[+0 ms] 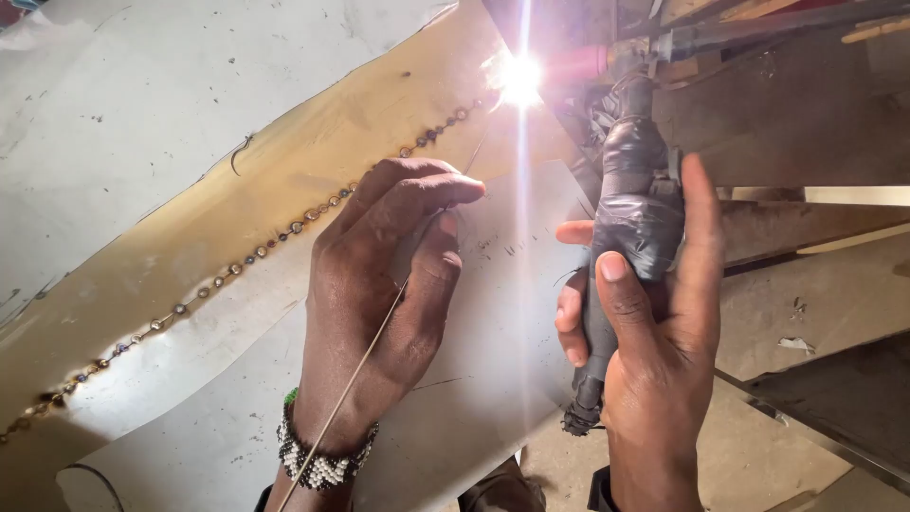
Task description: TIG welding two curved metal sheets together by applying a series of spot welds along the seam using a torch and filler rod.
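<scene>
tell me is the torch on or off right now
On. A bright white glare burns at the tip of the taped torch held in the right hand, where it meets the metal sheet.

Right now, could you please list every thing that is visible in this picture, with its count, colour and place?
Metal sheets: at least two, pale grey and yellowish, overlapping, filling the left and centre.
Row of weld spots: one line of many dark spots, running diagonally from lower left up to the arc.
Welding arc: one, bright white, top centre.
Filler rod: one, thin, grey, slanting up toward the arc.
Torch: one, wrapped in dark tape, right of centre.
Beaded bracelet: one, black, white and green, on the left wrist.
Left hand: pinches the filler rod.
Right hand: grips the torch.
</scene>
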